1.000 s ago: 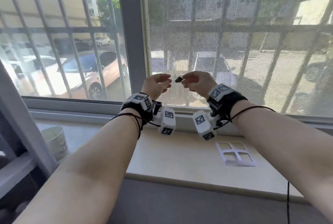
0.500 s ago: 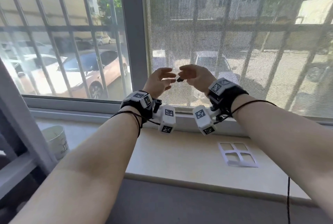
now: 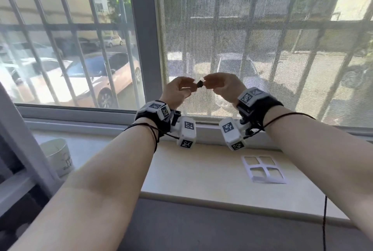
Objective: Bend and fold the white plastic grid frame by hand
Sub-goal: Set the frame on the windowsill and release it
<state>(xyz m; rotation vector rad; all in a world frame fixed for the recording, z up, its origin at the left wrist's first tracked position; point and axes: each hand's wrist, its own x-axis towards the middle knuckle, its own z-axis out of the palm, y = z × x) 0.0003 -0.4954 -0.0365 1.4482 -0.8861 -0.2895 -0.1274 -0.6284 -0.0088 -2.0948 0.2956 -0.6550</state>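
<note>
Left hand (image 3: 177,91): fingers curled in again, after spreading.
Small dark piece (image 3: 200,84): raised slightly, gap to left fingers reopened.

I see a pale window sill (image 3: 201,170) under a barred window (image 3: 66,48) with mesh screen (image 3: 262,48), sunlit parked cars (image 3: 96,81) outside.

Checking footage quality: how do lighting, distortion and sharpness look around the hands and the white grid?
Head view: bright daylight backlights both hands; wide-angle lens bows the window bars; the grid on the sill is evenly lit and fairly sharp; the small dark piece is too small to identify.
</note>
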